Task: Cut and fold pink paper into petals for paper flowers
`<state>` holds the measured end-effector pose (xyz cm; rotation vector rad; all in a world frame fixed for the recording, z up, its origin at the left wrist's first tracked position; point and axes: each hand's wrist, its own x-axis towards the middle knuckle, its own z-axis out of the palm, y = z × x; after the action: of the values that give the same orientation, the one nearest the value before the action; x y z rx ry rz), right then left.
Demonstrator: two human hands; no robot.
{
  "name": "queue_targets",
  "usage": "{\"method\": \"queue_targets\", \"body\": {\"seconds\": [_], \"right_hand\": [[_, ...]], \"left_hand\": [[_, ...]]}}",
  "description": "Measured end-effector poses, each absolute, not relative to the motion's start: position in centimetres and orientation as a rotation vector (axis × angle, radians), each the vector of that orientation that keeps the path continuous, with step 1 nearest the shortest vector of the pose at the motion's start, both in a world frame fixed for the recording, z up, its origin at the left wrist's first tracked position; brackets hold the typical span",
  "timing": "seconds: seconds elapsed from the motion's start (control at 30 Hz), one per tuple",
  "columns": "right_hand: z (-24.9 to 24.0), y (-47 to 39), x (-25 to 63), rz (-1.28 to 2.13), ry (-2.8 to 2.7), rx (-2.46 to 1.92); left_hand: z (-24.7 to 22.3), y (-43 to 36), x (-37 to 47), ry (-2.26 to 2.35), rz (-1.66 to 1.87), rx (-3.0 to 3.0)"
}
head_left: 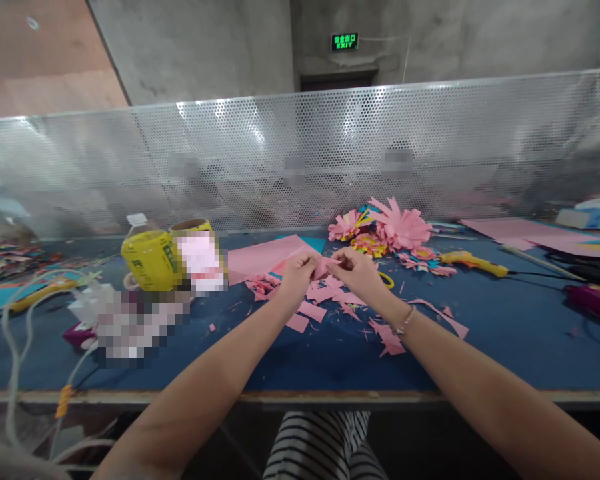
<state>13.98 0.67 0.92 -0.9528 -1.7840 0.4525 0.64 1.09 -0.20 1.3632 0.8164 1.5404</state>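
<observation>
From my far-off seat I start at the left edge of the blue table (300, 377), where a heap of coloured scraps (17, 257) lies loose, and here's a yellow glue gun (45, 292) among white cables (13, 357). Next up, the bottle (147, 261): white cap on, yellow label round its belly, that label hiding whatever is inside, so I can't call the contents. Right beside it stands a yellow cylinder (200, 261) with a brown rim, partly blurred out, and I can't see down into it. On to a large pink sheet (257, 260), and now the hands! The left hand (300, 272) has thumb and finger pinched together on a small pink paper piece (321, 269), and the right hand (354, 272) pinches its other side, so the piece sits between the two, above a scatter of pink strips (299, 323). Behind the right hand, pink paper flowers (400, 227); then a second glue gun (473, 262), more pink sheets (525, 233), and out far right a white-and-blue box (591, 217), its contents beyond what I can make out
</observation>
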Motion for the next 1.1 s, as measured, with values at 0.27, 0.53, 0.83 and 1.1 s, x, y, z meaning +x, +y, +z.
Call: {"method": "queue_targets", "body": {"seconds": [0.27, 0.53, 0.83, 1.1], "right_hand": [[0.95, -0.05, 13.63, 0.504, -1.9, -0.876], [0.98, 0.15, 13.71, 0.559, -1.848, -0.878], [1.04, 0.68, 14.03, 0.524, -1.857, -0.887], [0.87, 0.72, 14.15, 0.555, -1.939, -0.941]], "left_hand": [[-0.1, 0.96, 0.52, 0.949, 1.636, 1.469], [0.25, 0.76, 0.52, 0.908, 1.617, 1.43], [-0.08, 1.15, 0.15, 0.863, 1.5, 1.709], [0.16, 0.72, 0.3, 0.986, 1.54, 1.695]]}}
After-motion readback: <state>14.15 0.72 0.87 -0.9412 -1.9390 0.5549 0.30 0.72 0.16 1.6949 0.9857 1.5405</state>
